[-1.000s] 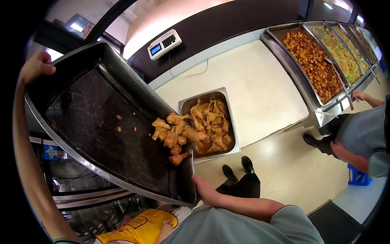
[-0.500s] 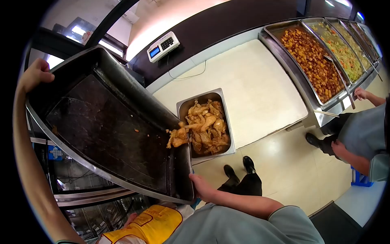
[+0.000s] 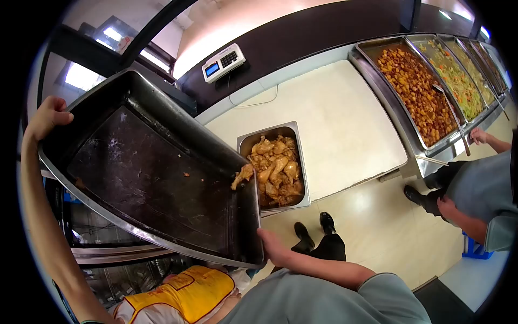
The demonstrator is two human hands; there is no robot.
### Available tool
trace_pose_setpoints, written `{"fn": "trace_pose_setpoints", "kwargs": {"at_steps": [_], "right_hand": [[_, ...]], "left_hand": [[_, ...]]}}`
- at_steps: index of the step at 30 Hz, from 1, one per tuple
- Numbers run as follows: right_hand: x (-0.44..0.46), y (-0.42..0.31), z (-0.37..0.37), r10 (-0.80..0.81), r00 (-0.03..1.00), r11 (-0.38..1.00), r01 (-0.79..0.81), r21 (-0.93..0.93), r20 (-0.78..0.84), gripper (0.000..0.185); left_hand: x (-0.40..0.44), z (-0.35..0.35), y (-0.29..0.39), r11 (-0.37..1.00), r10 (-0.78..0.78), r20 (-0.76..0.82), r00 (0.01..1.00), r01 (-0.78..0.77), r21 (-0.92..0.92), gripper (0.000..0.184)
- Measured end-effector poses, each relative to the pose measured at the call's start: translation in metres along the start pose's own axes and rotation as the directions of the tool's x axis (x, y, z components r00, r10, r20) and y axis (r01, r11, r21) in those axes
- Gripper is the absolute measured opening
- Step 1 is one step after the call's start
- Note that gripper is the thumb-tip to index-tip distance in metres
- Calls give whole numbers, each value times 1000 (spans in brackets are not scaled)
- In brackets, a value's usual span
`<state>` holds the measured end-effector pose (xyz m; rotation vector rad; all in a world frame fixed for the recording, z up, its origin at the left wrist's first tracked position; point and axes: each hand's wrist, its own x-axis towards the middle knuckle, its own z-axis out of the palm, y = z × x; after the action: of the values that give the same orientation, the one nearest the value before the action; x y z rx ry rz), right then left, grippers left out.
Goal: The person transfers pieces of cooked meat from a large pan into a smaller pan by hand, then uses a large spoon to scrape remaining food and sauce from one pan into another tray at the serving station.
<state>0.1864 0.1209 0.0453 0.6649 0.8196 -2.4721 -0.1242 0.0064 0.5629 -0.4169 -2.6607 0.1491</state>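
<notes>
A large, deep dark metal pan (image 3: 145, 173) is held tilted down to the right, its lower edge over a steel food pan. My left hand (image 3: 49, 117) is closed on its rim at the upper left, thumb inside. At the lower right corner, my right hand (image 3: 273, 249) grips the pan's edge, its fingers partly hidden beneath. One browned chicken drumstick (image 3: 243, 176) rests against the low inner wall, and a few crumbs stick to the bottom. The steel food pan (image 3: 307, 183) holds a heap of cooked chicken pieces (image 3: 278, 164).
Beneath the food pan lies a white counter (image 3: 345, 124). A keypad scale (image 3: 223, 62) with a cord sits on the dark ledge behind. Trays of diced food (image 3: 413, 92) and shredded vegetables (image 3: 456, 78) line the right. Another person (image 3: 480, 183) stands there; a yellow vest (image 3: 189, 291) shows below me.
Chicken at the dark pan's lower edge has slid into the steel food pan, leaving one drumstick. Both hands keep hold, and the view has shifted slightly.
</notes>
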Motion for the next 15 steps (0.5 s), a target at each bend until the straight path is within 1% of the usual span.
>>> {"fn": "trace_pose_setpoints", "kwargs": {"at_steps": [1,2,5,6,8,10,11,12,13,14,15], "right_hand": [[-6,-6,0,-33,999,999,33,16,-34,39],[-16,-10,-3,-26,1000,1000,26,6,-4,38],[-9,0,13,22,1000,998,-22,-61,1,37],[6,11,12,-77,997,992,75,-106,-19,37],[11,18,5,1,1000,994,3,-111,32,37],[7,19,1,56,998,990,-50,-129,43,37],[4,18,1,69,997,987,-63,-145,35,38],[2,14,2,82,996,984,-76,-158,27,38],[0,12,0,46,999,983,-46,-179,-2,38],[-2,8,-5,9,999,979,-15,-201,-32,38],[-4,2,-11,-29,998,975,14,-224,-61,38]], "left_hand": [[6,-7,-14,1000,-14,127,992,16,-10,23],[11,-14,-27,999,-28,252,967,33,-17,21],[-13,-20,-16,957,-93,401,911,193,-216,21],[-16,-8,-34,981,-113,92,989,125,-147,24],[-22,-24,-46,986,-167,240,956,164,35,23],[-31,-30,-77,983,-185,338,923,171,72,25],[-46,-29,-85,978,-203,309,929,205,27,27],[-59,-30,-85,972,-218,321,922,235,-15,27],[-74,-29,-87,962,-233,332,914,266,-59,28],[-85,-29,-96,950,-251,402,881,303,-70,25],[-99,-20,-123,912,-212,443,871,339,-230,25]]}}
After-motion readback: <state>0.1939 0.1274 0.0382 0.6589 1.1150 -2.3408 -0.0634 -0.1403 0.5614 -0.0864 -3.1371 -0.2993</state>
